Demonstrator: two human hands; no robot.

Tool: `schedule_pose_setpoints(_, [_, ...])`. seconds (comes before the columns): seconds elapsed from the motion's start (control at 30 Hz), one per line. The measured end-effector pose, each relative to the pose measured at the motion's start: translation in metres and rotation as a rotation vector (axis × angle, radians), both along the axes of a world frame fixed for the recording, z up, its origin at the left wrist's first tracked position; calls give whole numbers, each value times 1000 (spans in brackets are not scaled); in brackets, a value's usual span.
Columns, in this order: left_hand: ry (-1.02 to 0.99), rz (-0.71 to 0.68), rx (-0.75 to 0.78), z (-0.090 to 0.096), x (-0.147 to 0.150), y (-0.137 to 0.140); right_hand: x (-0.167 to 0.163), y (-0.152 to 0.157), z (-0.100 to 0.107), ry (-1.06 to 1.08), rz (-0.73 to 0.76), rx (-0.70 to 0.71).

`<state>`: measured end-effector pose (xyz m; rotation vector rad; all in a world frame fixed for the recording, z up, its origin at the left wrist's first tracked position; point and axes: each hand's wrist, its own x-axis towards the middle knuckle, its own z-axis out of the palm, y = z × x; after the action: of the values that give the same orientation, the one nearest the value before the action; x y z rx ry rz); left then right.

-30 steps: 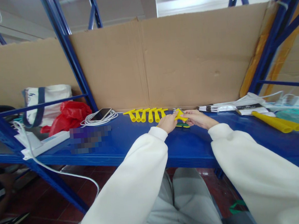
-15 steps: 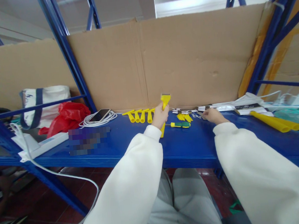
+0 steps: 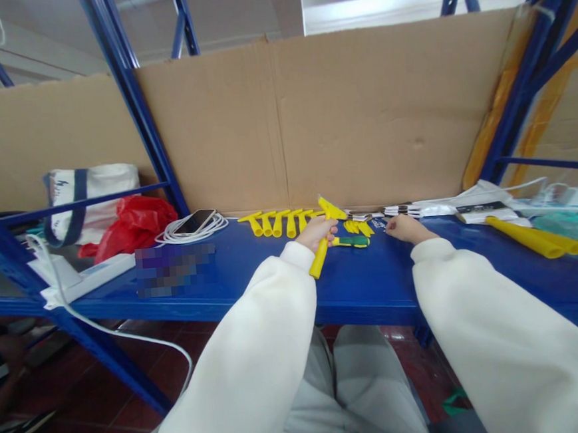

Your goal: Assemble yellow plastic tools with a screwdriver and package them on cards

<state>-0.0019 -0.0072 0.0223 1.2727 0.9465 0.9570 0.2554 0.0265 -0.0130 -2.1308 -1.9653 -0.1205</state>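
My left hand (image 3: 319, 234) is wrapped round the handle of a yellow scraper (image 3: 319, 261), its wide head tilted up to the right. Over the blue shelf, my right hand (image 3: 404, 227) is closed in a pinch; whatever is between its fingertips is too small to make out. Just left of those fingertips lie small metal pieces (image 3: 377, 224). A green and yellow screwdriver (image 3: 352, 241) rests between the two hands. Behind it sits a little pile of flat yellow pieces (image 3: 358, 227). To the left, several more yellow scrapers (image 3: 277, 225) stand in a row.
Bundled blades or strips (image 3: 393, 211) lie along the cardboard wall (image 3: 361, 117). Two long yellow handles (image 3: 533, 237) are at the right. Leftward are a phone (image 3: 197, 222) on a coiled white cable, a red bag (image 3: 136, 222) and a white power strip (image 3: 88, 279).
The scraper in my left hand has tipped, its head now leaning right and lower. My right hand has shifted slightly left, with its fingertips still pinched.
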Motion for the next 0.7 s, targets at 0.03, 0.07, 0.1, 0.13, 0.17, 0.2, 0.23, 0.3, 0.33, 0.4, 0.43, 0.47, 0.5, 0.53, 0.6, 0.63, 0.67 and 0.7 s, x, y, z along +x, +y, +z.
schedule_pose_setpoints(0.03, [42,-9,-26,0,1,-1,0,1,0,-6,5,0])
schedule_pose_setpoints(0.07, [78,-15,-48,-1,1,-1,0,1,-1,-9,11,2])
schedule_pose_setpoints(0.1, [109,-22,-64,-1,2,-3,0,2,-1,-12,19,5])
schedule_pose_setpoints(0.13, [133,-29,-74,0,3,-4,0,2,-2,-13,26,10])
schedule_pose_setpoints(0.17, [151,-38,-77,0,3,-5,0,3,-2,-15,32,15])
schedule_pose_setpoints(0.2, [165,-45,-76,0,3,-6,-1,3,-2,-20,35,20])
schedule_pose_setpoints(0.23, [173,-51,-73,1,3,-7,-1,3,-2,-27,33,22])
schedule_pose_setpoints(0.3, [181,-53,-69,1,3,-9,-5,2,-2,-44,21,18])
schedule_pose_setpoints(0.33, [182,-50,-70,2,3,-9,-6,2,-1,-52,11,13])
schedule_pose_setpoints(0.4, [183,-47,-75,2,3,-10,-10,0,0,-67,0,2])
schedule_pose_setpoints(0.43, [182,-47,-79,2,4,-10,-12,0,0,-73,-2,1])
schedule_pose_setpoints(0.47, [180,-46,-82,2,4,-10,-13,-2,0,-78,-3,2])
schedule_pose_setpoints(0.5, [176,-46,-85,2,4,-10,-15,-3,1,-82,-5,3])
schedule_pose_setpoints(0.53, [174,-46,-87,2,4,-10,-17,-4,1,-86,-7,6])
schedule_pose_setpoints(0.6, [175,-48,-88,2,4,-9,-20,-6,3,-95,-7,9])
schedule_pose_setpoints(0.63, [178,-52,-86,2,4,-9,-23,-7,3,-103,-8,9])
schedule_pose_setpoints(0.67, [182,-57,-83,2,4,-9,-25,-8,4,-112,-11,8])
schedule_pose_setpoints(0.7, [186,-63,-79,1,4,-9,-27,-9,4,-123,-14,7])
